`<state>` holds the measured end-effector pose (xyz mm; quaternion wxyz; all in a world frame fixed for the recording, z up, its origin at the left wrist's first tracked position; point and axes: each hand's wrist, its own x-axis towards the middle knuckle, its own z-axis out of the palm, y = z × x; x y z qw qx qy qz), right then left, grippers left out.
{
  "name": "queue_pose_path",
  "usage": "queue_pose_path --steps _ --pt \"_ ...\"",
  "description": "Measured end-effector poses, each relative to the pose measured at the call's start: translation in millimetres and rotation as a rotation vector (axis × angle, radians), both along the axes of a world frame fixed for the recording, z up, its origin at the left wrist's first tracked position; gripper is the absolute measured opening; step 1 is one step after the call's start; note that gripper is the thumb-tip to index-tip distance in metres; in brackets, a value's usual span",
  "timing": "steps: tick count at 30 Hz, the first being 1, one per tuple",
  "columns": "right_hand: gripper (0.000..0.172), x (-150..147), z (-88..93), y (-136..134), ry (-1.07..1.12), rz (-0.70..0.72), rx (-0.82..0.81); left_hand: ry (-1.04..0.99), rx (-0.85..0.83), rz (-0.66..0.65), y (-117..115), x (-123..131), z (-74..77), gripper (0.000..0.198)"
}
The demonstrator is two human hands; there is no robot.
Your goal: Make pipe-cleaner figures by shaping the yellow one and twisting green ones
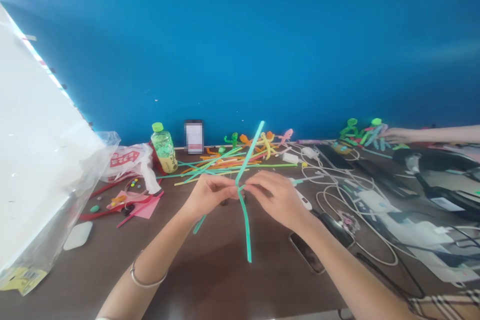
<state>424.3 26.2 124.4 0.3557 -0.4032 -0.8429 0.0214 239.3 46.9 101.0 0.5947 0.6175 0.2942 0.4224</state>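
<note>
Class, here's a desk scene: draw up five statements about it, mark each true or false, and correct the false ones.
1. The left hand and right hand meet at a green strip. True.
2. The bangle is on the right arm. False: the bangle is on the left arm.
3. The bottle stands upright. True.
4. The pink paper lies right of both hands. False: the pink paper lies left of them.
5. Another person's hand shows at the right. True.
</note>
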Motion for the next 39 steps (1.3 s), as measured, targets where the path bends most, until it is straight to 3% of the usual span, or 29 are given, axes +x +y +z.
queue_pose_path --steps 6,12,18,23,30,34,36,39 --pt "0.01 -7 -6.5 2 0.253 -0.002 -0.062 -0.077 -0.019 -0.058 -1 -2 1.7 0.023" --pt "0.013 -11 -4.2 3 0.41 0.075 -0.299 -0.075 -0.022 -0.11 -2 -4 2.5 0.021" --pt "0.01 -15 -33.6 9 0.69 0.135 -0.484 -0.113 -0.115 -0.163 -2 0 -1.0 0.022" --pt "0.008 -13 -53.0 6 0.819 0.144 -0.479 -0.111 -0.159 -0.228 -2 5 -5.7 0.026" --pt "0.013 -3 -43.7 -1 0.751 0.151 -0.537 -0.099 -0.175 -0.278 -3 9 -15.8 0.017" --pt "0.014 1 -47.2 -3 0.693 0.143 -0.54 -0.098 -0.239 -0.325 -6 14 -21.2 0.015" --pt "0.014 1 -53.5 -5 0.707 0.103 -0.504 -0.113 -0.291 -0.285 -7 18 -24.3 0.018" --pt "0.01 0 -63.4 -8 0.696 -0.079 -0.334 -0.137 -0.35 -0.176 -6 23 -28.5 0.027"
